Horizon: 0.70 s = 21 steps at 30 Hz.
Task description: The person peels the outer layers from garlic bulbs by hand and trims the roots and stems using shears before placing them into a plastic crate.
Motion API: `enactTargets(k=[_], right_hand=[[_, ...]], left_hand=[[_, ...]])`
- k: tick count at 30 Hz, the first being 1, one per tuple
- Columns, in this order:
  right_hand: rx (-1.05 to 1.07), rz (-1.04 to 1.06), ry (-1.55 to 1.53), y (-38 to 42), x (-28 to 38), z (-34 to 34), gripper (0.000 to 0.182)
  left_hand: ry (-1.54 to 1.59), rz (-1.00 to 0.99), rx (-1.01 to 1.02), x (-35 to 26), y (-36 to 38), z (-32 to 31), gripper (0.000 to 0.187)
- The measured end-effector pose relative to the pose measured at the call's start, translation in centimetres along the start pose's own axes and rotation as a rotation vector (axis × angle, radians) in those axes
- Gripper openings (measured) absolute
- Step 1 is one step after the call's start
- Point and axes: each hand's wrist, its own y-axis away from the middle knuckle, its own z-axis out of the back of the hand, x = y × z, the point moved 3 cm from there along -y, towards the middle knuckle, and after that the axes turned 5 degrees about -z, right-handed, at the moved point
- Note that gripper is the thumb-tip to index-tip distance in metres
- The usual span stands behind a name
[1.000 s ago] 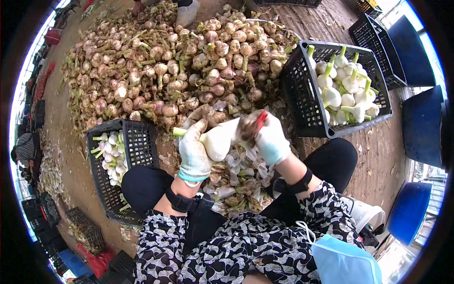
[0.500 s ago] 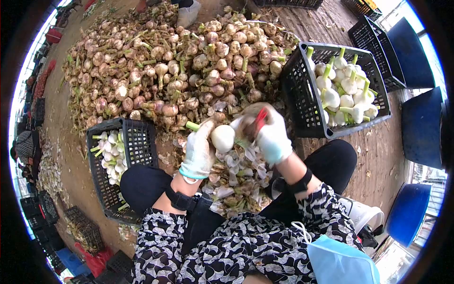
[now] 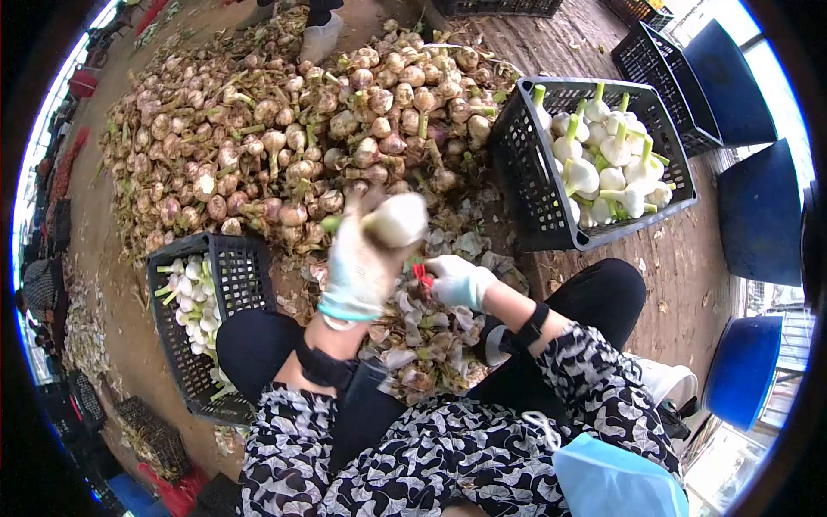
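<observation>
My left hand point(image 3: 357, 267), in a pale glove, is closed on a peeled white garlic bulb point(image 3: 398, 221) with a green stem; motion blurs both. My right hand point(image 3: 457, 281), gloved as well, grips a small red-handled tool point(image 3: 423, 277) just below and to the right of the bulb. Beneath both hands lie loose peeled skins point(image 3: 431, 332). Beyond them spreads a large heap of unpeeled garlic point(image 3: 258, 146).
A black crate point(image 3: 538, 202) of white bulbs stands at the right, a smaller one point(image 3: 245, 271) at the left. Blue barrels point(image 3: 758, 211) line the right edge. A person's boot point(image 3: 320, 39) shows behind the heap. Another person point(image 3: 43, 289) is at far left.
My left hand has moved up slightly with the bulb. My right hand has come down and to the left, away from the bulb, with the red tool. The whole view has shifted a little.
</observation>
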Motion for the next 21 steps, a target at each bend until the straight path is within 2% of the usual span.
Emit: enactTargets(k=[2,3,4,5,6,7,8,10,12,14,16,17,18,20,21], right_hand=[[-0.057,0.034,0.365,-4.0,-3.2,-0.7,0.031],[-0.103,0.234,0.530,-7.9,-7.2,-1.8,0.031],[-0.237,-0.039,0.141,-8.7,-7.2,0.6,0.039],[-0.411,-0.127,0.024,-9.5,-7.1,2.6,0.048],[-0.494,-0.341,0.032,-9.5,-6.3,5.0,0.052],[-0.578,-0.486,0.076,-8.9,-4.2,7.5,0.045],[-0.643,-0.489,0.090,-10.7,-5.2,8.5,0.041],[-0.722,-0.567,0.074,-13.5,-5.6,10.5,0.039],[-0.690,-0.633,0.021,-15.4,-5.3,11.4,0.040],[-0.691,-0.632,0.067,-16.3,-5.0,11.5,0.036],[-0.622,-0.587,0.164,-16.3,-5.5,11.7,0.035],[-0.634,-0.487,0.088,-16.8,-6.7,11.8,0.032],[-0.648,-0.407,-0.161,-16.4,-6.5,12.0,0.028],[-0.478,-0.388,-0.529,-15.1,-6.4,12.5,0.029],[-0.282,-0.143,-0.792,-13.2,-3.8,12.3,0.029]], left_hand=[[0.432,0.113,0.429,-0.9,2.5,-8.2,0.063],[0.444,0.104,0.422,-0.8,2.3,-7.6,0.063],[0.088,-0.044,0.373,-1.0,1.8,-6.5,0.065],[-0.272,-0.188,0.314,-1.6,1.3,-5.5,0.068],[-0.203,-0.106,0.106,-2.1,1.1,-4.0,0.061],[-0.227,-0.029,0.005,-2.4,1.2,-1.8,0.058],[-0.250,0.048,-0.098,-2.4,1.4,0.1,0.056],[-0.378,-0.042,-0.100,-3.0,1.7,0.5,0.048],[-0.433,-0.013,0.014,-3.7,2.0,0.1,0.046],[-0.522,0.017,-0.015,-3.9,2.3,0.6,0.046],[-0.554,0.063,-0.056,-3.6,2.5,1.5,0.046],[-0.544,0.054,-0.062,-3.8,2.5,1.5,0.046],[-0.543,0.049,-0.050,-4.0,2.5,1.4,0.047],[-0.534,0.043,-0.038,-3.9,2.5,1.2,0.047],[-0.510,-0.009,-0.102,-3.8,2.5,1.3,0.048]])
